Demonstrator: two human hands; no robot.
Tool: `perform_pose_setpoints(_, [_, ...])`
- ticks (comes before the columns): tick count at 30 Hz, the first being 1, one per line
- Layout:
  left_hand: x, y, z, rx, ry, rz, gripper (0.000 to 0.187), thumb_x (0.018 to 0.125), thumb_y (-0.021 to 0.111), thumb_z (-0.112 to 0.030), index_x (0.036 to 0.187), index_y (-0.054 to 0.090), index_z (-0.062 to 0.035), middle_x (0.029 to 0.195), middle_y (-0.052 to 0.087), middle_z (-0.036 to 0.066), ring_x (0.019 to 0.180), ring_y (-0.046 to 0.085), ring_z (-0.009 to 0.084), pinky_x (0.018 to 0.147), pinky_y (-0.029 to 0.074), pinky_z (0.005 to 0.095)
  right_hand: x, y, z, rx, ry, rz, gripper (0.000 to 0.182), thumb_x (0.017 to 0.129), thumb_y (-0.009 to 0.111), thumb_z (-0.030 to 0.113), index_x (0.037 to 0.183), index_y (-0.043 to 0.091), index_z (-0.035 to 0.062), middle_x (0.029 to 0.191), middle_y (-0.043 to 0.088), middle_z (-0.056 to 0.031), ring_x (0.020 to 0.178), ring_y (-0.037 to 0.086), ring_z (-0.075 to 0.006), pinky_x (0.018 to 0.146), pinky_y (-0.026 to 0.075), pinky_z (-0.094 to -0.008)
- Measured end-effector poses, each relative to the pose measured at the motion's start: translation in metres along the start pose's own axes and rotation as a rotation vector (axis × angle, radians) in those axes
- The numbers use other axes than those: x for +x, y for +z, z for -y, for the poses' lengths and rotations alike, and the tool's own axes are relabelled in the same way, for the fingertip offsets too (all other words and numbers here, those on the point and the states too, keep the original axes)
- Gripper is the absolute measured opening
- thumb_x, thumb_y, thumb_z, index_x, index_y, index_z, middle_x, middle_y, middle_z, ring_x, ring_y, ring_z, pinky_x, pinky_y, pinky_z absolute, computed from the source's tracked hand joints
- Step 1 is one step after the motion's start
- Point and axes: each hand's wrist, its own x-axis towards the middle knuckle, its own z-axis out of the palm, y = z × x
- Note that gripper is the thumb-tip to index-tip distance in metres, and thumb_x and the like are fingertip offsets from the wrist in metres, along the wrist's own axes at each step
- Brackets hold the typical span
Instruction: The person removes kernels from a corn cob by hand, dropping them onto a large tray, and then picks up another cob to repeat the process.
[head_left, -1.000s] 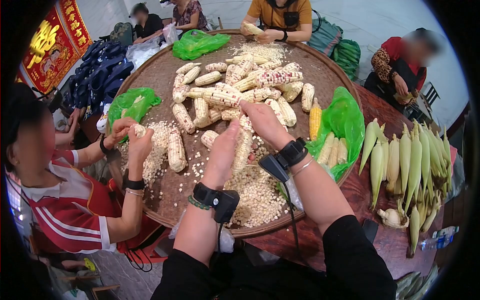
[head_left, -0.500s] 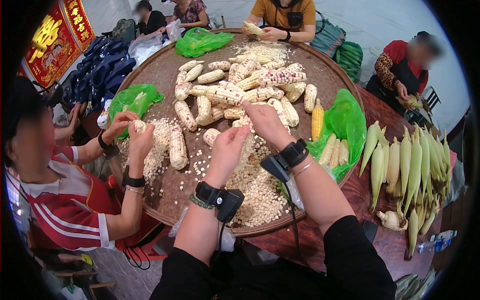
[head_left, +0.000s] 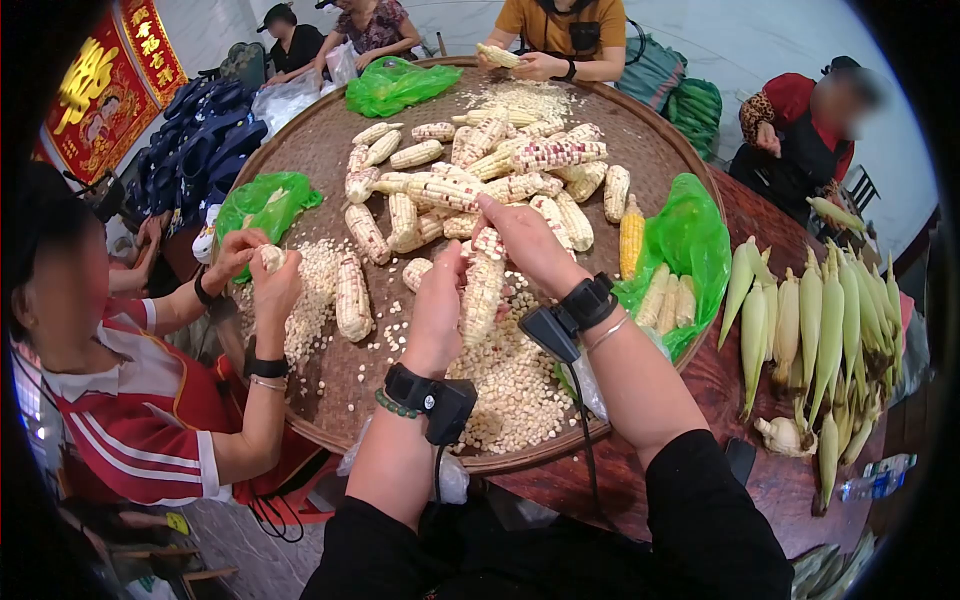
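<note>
A speckled corn cob [head_left: 483, 290] stands between my two hands over a pile of loose kernels [head_left: 510, 390] on the round woven tray [head_left: 335, 400]. My left hand [head_left: 437, 305] is at the cob's left side, fingers pointing up and partly hidden. My right hand [head_left: 525, 238] reaches to the cob's upper end, its thumb and fingers closed near it. Just beyond my fingers lies a heap of white and purple cobs [head_left: 480, 170], one of them touching or close behind my right fingertips.
A co-worker [head_left: 150, 360] at left handles a cob. Green bags [head_left: 690, 235] lie on the tray. Unhusked corn [head_left: 820, 320] and bottles [head_left: 880, 480] are on the wooden table [head_left: 730, 390] at right. More people sit around the far side.
My left hand has opened out and moved slightly left and down, so the cob between my hands now shows more fully. The co-worker at far right has lifted one hand away from a cob.
</note>
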Motion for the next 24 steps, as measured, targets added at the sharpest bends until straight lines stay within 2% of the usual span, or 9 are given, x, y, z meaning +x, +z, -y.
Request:
perform_pose_setpoints(5, [0.002,-0.003,0.003,0.11,0.051,0.033,0.044,0.097,0.048,-0.045,0.1,0.06,-0.0021,0.079,0.065,0.009,0.064,0.063,0.0169,0.055,0.053,0.0308,-0.002,-0.004,0.006,-0.305,-0.062,-0.101,0.053,0.097,0.048,0.041,0.064,0.058,0.0016,0.055,0.046,0.0023,0.053,0.04,-0.0075,0.049,0.035,-0.0286])
perform_pose_setpoints(7, [0.019,-0.019,0.018,0.643,0.236,-0.035,0.038,0.095,0.058,-0.038,0.099,0.062,-0.0005,0.078,0.063,0.004,0.065,0.057,0.0096,0.056,0.048,0.0269,-0.006,-0.004,0.012,-0.333,-0.064,-0.101,0.055,0.097,0.049,0.043,0.063,0.057,0.0005,0.054,0.045,0.0011,0.052,0.039,-0.0086,0.048,0.034,-0.0297])
perform_pose_setpoints(9, [0.02,-0.021,0.02,0.695,0.277,-0.072,0.035,0.094,0.061,-0.034,0.097,0.063,0.0008,0.076,0.061,0.002,0.066,0.053,0.0069,0.056,0.045,0.0253,-0.007,-0.003,0.014,-0.36,-0.066,-0.099,0.058,0.096,0.049,0.044,0.061,0.055,-0.0006,0.053,0.045,-0.0002,0.052,0.039,-0.0097,0.048,0.034,-0.0309])
perform_pose_setpoints(11, [0.018,-0.019,0.019,0.75,0.318,-0.108,0.032,0.092,0.064,-0.03,0.094,0.064,0.0021,0.075,0.06,0.0,0.067,0.049,0.0042,0.056,0.042,0.0237,-0.007,-0.002,0.015,-0.383,-0.064,-0.09,0.06,0.096,0.045,0.045,0.069,0.056,-0.0071,0.055,0.053,-0.0186,0.052,0.048,-0.0262,0.056,0.042,-0.042])
perform_pose_setpoints(12, [0.017,-0.019,0.019,0.768,0.404,-0.134,0.039,0.09,0.066,-0.035,0.083,0.059,0.0032,0.066,0.053,0.003,0.061,0.042,0.0072,0.053,0.037,0.0277,-0.006,-0.002,0.014,-0.382,-0.064,-0.09,0.06,0.096,0.045,0.045,0.069,0.056,-0.0071,0.055,0.053,-0.0186,0.052,0.048,-0.0262,0.056,0.042,-0.042])
perform_pose_setpoints(13, [0.016,-0.017,0.019,0.785,0.489,-0.159,0.048,0.087,0.068,-0.04,0.071,0.055,0.0044,0.056,0.046,0.005,0.055,0.035,0.0101,0.049,0.032,0.0318,-0.005,-0.001,0.011,-0.367,-0.101,-0.095,0.06,0.096,0.046,0.045,0.063,0.053,-0.0045,0.054,0.047,-0.0096,0.052,0.042,-0.0184,0.051,0.037,-0.0373])
perform_pose_setpoints(14, [0.015,-0.015,0.018,0.785,0.489,-0.159,0.048,0.087,0.068,-0.04,0.071,0.055,0.0044,0.056,0.046,0.005,0.055,0.035,0.0101,0.049,0.032,0.0318,-0.005,-0.001,0.009,-0.352,-0.139,-0.099,0.062,0.097,0.047,0.046,0.058,0.05,-0.0019,0.052,0.042,-0.0007,0.051,0.036,-0.0106,0.046,0.033,-0.0327])
perform_pose_setpoints(20, [0.012,-0.014,0.018,0.801,0.553,-0.149,0.043,0.09,0.064,-0.032,0.071,0.054,0.0044,0.055,0.045,0.006,0.055,0.036,0.0097,0.049,0.033,0.0319,-0.007,0.001,0.011,-0.333,-0.139,-0.099,0.061,0.097,0.048,0.045,0.058,0.05,-0.0022,0.052,0.04,0.0001,0.052,0.035,-0.0101,0.046,0.032,-0.0324])
perform_pose_setpoints(24, [0.015,-0.018,0.021,0.656,0.481,-0.184,0.039,0.094,0.057,-0.029,0.073,0.055,0.0046,0.057,0.047,0.003,0.056,0.038,0.0086,0.051,0.034,0.0304,-0.008,0.0,0.013,-0.344,-0.158,-0.09,0.06,0.097,0.048,0.043,0.058,0.049,-0.0014,0.052,0.04,0.0008,0.052,0.034,-0.0098,0.046,0.032,-0.0322])
